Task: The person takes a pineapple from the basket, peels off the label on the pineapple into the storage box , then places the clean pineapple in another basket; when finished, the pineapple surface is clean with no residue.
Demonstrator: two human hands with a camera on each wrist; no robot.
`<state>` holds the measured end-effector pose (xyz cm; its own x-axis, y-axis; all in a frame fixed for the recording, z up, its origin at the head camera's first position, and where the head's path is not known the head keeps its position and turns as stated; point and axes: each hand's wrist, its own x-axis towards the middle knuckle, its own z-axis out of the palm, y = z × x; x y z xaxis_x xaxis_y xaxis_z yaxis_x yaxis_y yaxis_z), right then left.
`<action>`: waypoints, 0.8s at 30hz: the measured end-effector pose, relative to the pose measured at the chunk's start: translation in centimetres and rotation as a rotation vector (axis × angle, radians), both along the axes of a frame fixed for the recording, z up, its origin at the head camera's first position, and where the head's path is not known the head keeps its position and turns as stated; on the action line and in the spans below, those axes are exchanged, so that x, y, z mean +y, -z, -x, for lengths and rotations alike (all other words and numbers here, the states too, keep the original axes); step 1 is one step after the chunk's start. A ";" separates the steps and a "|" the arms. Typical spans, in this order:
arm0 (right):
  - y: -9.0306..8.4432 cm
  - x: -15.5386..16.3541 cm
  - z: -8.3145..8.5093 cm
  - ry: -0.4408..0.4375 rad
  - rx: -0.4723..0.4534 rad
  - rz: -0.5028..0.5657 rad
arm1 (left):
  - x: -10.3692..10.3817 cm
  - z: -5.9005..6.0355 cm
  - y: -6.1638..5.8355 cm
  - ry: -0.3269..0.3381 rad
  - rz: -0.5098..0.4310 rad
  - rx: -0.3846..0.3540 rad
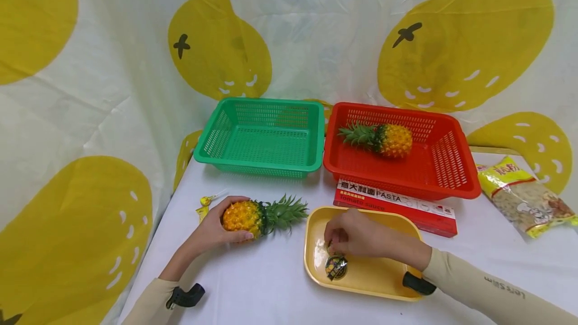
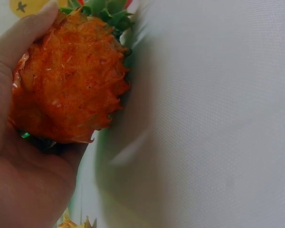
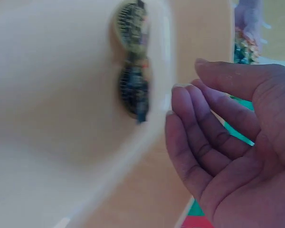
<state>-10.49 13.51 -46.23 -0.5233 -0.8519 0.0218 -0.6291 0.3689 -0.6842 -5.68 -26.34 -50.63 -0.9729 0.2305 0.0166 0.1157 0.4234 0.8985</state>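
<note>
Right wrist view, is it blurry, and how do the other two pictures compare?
Right wrist view: smeared yellow plastic tray, right hand fairly sharp. Left wrist view: orange toy pineapple clear, white tablecloth streaked, soft shadow beside it. Head view: sharp, evenly lit, edges slightly bowed.

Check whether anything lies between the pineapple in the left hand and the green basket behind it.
Nothing visible does. The left hand grips the pineapple on the white table, and bare cloth runs from there to the green basket, which holds nothing. A small yellow wrapper lies off to the left, out of that line.
</note>
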 end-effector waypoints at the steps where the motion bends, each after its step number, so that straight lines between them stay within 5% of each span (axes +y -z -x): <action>1: -0.3 -0.3 0.1 -0.004 0.026 0.022 | 0.0 0.0 0.0 0.003 -0.001 0.002; 9: -2.7 -3.9 0.4 0.029 0.145 0.121 | -0.1 0.2 0.2 0.010 0.002 0.021; 24: -4.4 -10.1 0.5 0.054 0.323 0.038 | 0.1 0.2 0.0 0.017 -0.002 0.004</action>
